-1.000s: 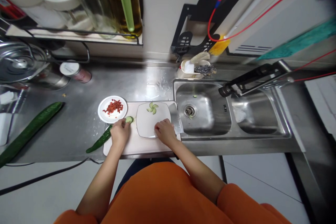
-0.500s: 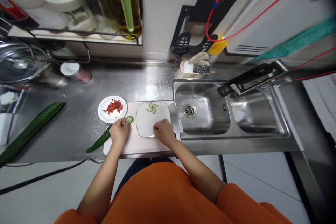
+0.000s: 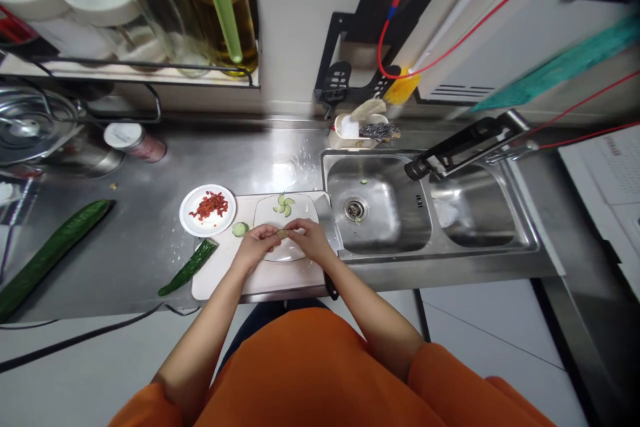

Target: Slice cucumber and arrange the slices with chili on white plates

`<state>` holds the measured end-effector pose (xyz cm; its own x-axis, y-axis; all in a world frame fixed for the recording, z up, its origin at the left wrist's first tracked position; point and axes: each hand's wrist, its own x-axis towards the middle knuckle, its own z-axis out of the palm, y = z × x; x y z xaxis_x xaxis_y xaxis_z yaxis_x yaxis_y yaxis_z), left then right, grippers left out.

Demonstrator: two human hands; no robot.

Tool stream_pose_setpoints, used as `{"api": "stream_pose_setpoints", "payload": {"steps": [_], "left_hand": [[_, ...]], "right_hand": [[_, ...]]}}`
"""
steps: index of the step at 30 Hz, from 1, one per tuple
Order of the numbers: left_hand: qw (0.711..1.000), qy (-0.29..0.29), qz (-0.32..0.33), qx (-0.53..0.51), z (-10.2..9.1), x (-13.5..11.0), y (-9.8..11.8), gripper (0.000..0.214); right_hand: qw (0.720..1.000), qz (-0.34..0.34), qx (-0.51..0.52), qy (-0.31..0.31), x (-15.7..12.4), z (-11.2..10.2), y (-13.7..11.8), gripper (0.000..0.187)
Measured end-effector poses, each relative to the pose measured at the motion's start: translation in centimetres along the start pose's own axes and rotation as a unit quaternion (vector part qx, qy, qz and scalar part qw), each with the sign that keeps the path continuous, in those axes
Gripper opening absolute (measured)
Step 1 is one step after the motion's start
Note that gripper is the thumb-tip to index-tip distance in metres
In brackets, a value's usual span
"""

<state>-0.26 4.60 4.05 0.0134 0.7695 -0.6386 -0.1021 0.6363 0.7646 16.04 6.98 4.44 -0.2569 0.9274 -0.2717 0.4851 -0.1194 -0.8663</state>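
Note:
My left hand (image 3: pixel 256 245) and my right hand (image 3: pixel 309 239) meet over the square white plate (image 3: pixel 269 213), both pinching a thin cucumber slice (image 3: pixel 283 233) between their fingertips. Several cucumber slices (image 3: pixel 282 205) lie fanned at the plate's far edge. The plate rests on a pale cutting board (image 3: pixel 260 275). More stacked slices (image 3: pixel 240 229) sit on the board left of the plate. A cut cucumber piece (image 3: pixel 189 267) lies across the board's left edge. A small round plate of chopped red chilli (image 3: pixel 209 209) stands beside the board.
A whole cucumber (image 3: pixel 47 256) lies on the steel counter at the left. A double sink (image 3: pixel 420 210) with a black tap (image 3: pixel 460 143) is to the right. A knife blade (image 3: pixel 329 230) lies at the board's right edge. Bottles stand on a shelf (image 3: pixel 150 70) behind.
My left hand left the cucumber piece and moved right; my right hand moved left. Both now meet over the plate, pinching a slice. The view shifted slightly.

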Motion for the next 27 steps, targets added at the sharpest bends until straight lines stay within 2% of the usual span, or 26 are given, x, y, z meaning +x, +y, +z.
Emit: {"api": "stream_pose_setpoints", "payload": {"steps": [4, 7, 9, 11, 16, 20, 24, 27], "left_hand": [[0.982, -0.06, -0.08, -0.16, 1.2, 0.7, -0.2, 0.032], [0.969, -0.037, -0.105, -0.221, 2.1, 1.1, -0.1, 0.021], [0.969, -0.012, -0.109, -0.222, 2.8, 1.4, 0.0, 0.018], [0.974, 0.009, -0.099, -0.204, 3.5, 1.6, 0.0, 0.024], [0.994, 0.023, -0.041, -0.101, 4.2, 2.4, -0.2, 0.046], [0.998, 0.035, 0.002, 0.048, 4.4, 2.9, -0.5, 0.035], [0.961, 0.073, 0.089, 0.25, 4.9, 3.2, -0.9, 0.019], [0.934, 0.076, 0.132, 0.324, 5.3, 3.2, -1.1, 0.015]], "right_hand": [[1.0, -0.012, 0.004, 0.017, -0.2, -1.6, 0.0, 0.013], [1.0, -0.02, 0.015, 0.0, -0.5, -2.9, 0.1, 0.014], [1.0, -0.013, 0.021, -0.014, -0.5, -3.6, 0.3, 0.013], [1.0, 0.0, 0.021, -0.023, -0.4, -4.1, 0.7, 0.014], [1.0, 0.025, 0.01, -0.014, 0.5, -5.0, 2.2, 0.012], [0.996, 0.044, -0.08, -0.02, 1.6, -5.6, 3.4, 0.01], [0.975, 0.053, -0.215, -0.018, 2.3, -6.1, 3.3, 0.011], [0.954, 0.05, -0.294, -0.033, 2.6, -6.2, 2.4, 0.011]]}}
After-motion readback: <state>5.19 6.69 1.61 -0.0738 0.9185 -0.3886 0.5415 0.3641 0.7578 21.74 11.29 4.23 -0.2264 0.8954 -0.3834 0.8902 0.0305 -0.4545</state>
